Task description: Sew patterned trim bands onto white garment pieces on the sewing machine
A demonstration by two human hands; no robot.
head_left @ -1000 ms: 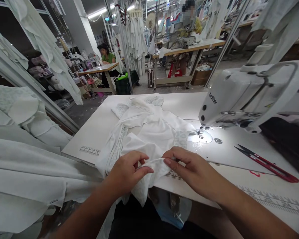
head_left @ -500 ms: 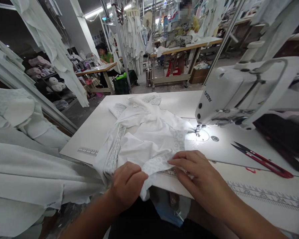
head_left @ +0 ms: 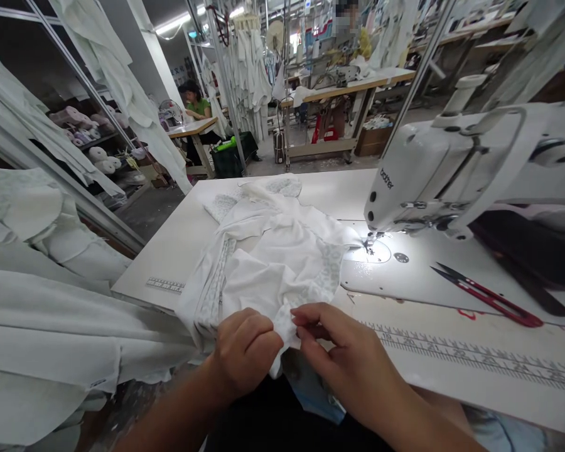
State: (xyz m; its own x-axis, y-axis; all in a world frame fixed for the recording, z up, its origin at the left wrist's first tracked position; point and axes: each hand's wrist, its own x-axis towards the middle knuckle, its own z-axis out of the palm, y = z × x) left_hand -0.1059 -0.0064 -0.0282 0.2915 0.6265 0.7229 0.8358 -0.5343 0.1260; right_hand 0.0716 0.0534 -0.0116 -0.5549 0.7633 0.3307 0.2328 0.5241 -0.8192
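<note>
A white garment (head_left: 273, 251) with pale patterned trim lies spread over the sewing table, its right edge reaching toward the lit needle area of the sewing machine (head_left: 419, 169). At the table's front edge my left hand (head_left: 247, 348) is closed in a fist around the garment's near end. Close beside it, my right hand (head_left: 341, 351) pinches the same patterned edge between thumb and fingers, the other fingers curled. A short stretch of fabric runs between the two hands.
Red-handled thread snips (head_left: 489, 295) lie right of the needle plate. A printed ruler strip (head_left: 442, 348) runs along the front edge. White cloth (head_left: 75, 326) hangs at the left. A person in green (head_left: 198, 108) sits at another table behind.
My right hand has moved left along the patterned edge, close to my left hand, and pinches the fabric there. The left hand keeps its grip. The view has shifted slightly.
</note>
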